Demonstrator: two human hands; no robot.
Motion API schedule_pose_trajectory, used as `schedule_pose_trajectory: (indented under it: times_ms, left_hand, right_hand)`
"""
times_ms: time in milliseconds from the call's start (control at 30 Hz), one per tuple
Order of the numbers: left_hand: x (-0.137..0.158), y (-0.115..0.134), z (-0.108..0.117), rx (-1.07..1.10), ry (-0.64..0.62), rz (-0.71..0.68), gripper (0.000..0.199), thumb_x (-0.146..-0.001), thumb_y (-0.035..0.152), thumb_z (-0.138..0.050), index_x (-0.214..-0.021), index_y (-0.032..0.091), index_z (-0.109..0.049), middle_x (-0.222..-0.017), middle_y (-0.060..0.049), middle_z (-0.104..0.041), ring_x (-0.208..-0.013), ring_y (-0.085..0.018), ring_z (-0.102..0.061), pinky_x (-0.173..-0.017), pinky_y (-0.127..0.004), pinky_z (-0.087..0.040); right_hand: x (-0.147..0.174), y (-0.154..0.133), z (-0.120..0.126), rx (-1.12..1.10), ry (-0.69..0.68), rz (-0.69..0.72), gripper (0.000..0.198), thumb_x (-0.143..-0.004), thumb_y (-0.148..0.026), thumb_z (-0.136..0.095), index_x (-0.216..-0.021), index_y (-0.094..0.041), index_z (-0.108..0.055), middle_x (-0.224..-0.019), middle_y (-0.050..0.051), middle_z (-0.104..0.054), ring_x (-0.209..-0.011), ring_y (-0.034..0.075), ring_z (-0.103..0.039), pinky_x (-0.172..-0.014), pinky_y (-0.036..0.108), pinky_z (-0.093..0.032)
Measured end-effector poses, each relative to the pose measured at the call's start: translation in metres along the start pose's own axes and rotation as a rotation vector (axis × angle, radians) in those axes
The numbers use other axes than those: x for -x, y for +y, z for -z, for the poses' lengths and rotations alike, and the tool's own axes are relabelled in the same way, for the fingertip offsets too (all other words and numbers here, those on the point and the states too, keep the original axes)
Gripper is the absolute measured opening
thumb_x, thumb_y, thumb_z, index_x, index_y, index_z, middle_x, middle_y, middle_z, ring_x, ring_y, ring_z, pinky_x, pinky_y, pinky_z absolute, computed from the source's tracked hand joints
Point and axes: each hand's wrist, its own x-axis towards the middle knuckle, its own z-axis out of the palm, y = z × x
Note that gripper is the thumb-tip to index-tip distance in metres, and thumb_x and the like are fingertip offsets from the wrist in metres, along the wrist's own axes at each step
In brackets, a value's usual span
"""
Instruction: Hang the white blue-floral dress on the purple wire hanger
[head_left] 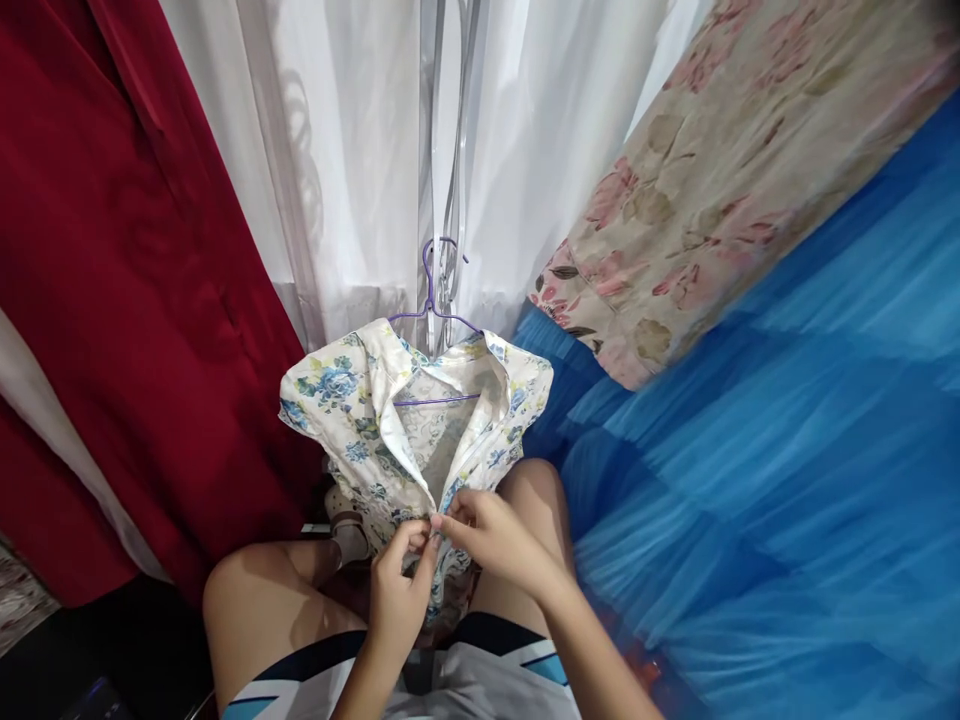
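A white blouse with blue and yellow-green flowers (352, 430) hangs on a purple hanger (429, 285) in front of me. Its collar and upper front lie apart, and the two front edges meet low down at my fingers. My left hand (405, 570) pinches the blouse's front edge with thumb and index finger. Right beside it, my right hand (484, 530) pinches the other front edge, the thumb tips almost touching. Whether a button sits between the fingertips is hidden. The lower part of the blouse drops down between my knees.
White curtains (352, 150) hang behind the hanger, with grey straps (446, 120) running down to its hook. Red cloth (150, 300) hangs at left. On the right are a pink-flowered cloth (675, 220) and blue tulle (750, 480). A dark surface (142, 650) lies at lower left.
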Motion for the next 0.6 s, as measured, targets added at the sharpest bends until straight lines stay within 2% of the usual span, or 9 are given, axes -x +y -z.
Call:
schedule_pose_trajectory:
  times_ms: [133, 200, 300, 367, 433, 500, 600]
  left_hand:
    - [-0.001, 0.006, 0.002, 0.042, -0.02, -0.023, 0.011, -0.095, 0.025, -0.054, -0.096, 0.02, -0.063, -0.083, -0.002, -0.066, -0.078, -0.015, -0.062, -0.074, -0.024, -0.048]
    - [-0.001, 0.008, 0.005, 0.016, -0.004, -0.06, 0.01, -0.094, 0.024, -0.054, -0.093, 0.02, -0.063, -0.086, -0.003, -0.065, -0.082, -0.016, -0.062, -0.076, -0.025, -0.048]
    - [-0.003, 0.007, 0.008, -0.024, 0.014, -0.096, 0.01, -0.093, 0.022, -0.055, -0.086, 0.019, -0.061, -0.083, -0.003, -0.062, -0.082, -0.016, -0.06, -0.076, -0.025, -0.047]
    - [-0.004, 0.004, 0.008, -0.038, 0.01, -0.108, 0.01, -0.092, 0.021, -0.056, -0.084, 0.019, -0.06, -0.081, -0.003, -0.062, -0.08, -0.016, -0.06, -0.075, -0.025, -0.046]
    - [-0.006, 0.001, 0.007, -0.044, -0.002, -0.123, 0.01, -0.092, 0.021, -0.056, -0.083, 0.019, -0.059, -0.08, -0.003, -0.061, -0.079, -0.016, -0.059, -0.075, -0.025, -0.045]
    - [-0.006, -0.001, 0.005, -0.049, -0.017, -0.131, 0.011, -0.092, 0.021, -0.056, -0.082, 0.018, -0.059, -0.079, -0.002, -0.06, -0.079, -0.016, -0.059, -0.074, -0.025, -0.045]
    - [-0.005, -0.004, 0.002, -0.059, -0.041, -0.129, 0.012, -0.092, 0.022, -0.056, -0.081, 0.018, -0.058, -0.078, -0.002, -0.059, -0.078, -0.016, -0.058, -0.074, -0.025, -0.045]
  right_hand:
    - [0.009, 0.029, -0.028, -0.167, 0.065, 0.004, 0.024, -0.09, -0.037, -0.057, -0.073, -0.024, -0.048, -0.062, 0.001, -0.061, -0.06, 0.021, -0.056, -0.056, 0.032, -0.038]
    - [0.008, 0.031, -0.029, -0.264, 0.066, -0.007, 0.023, -0.087, -0.035, -0.061, -0.071, -0.024, -0.05, -0.059, 0.0, -0.059, -0.056, 0.02, -0.053, -0.055, 0.032, -0.036]
    - [0.008, 0.028, -0.025, -0.459, -0.036, -0.112, 0.02, -0.079, -0.035, -0.069, -0.068, -0.023, -0.058, -0.052, 0.0, -0.058, -0.046, 0.016, -0.047, -0.047, 0.028, -0.032]
    - [0.008, 0.024, -0.02, -0.575, -0.099, -0.194, 0.023, -0.075, -0.038, -0.072, -0.064, -0.022, -0.06, -0.048, 0.0, -0.057, -0.039, 0.013, -0.042, -0.042, 0.026, -0.026]
    - [0.005, 0.017, -0.014, -0.647, -0.106, -0.22, 0.027, -0.074, -0.041, -0.072, -0.06, -0.021, -0.06, -0.047, 0.0, -0.056, -0.036, 0.01, -0.037, -0.039, 0.024, -0.021]
    - [-0.006, 0.004, -0.005, -0.708, -0.064, -0.177, 0.031, -0.075, -0.042, -0.071, -0.058, -0.02, -0.058, -0.047, 0.0, -0.052, -0.037, 0.008, -0.034, -0.04, 0.024, -0.018]
    - [-0.039, -0.028, 0.018, -0.795, 0.017, -0.051, 0.031, -0.075, -0.04, -0.072, -0.06, -0.018, -0.057, -0.048, -0.003, -0.047, -0.039, 0.006, -0.03, -0.041, 0.024, -0.015]
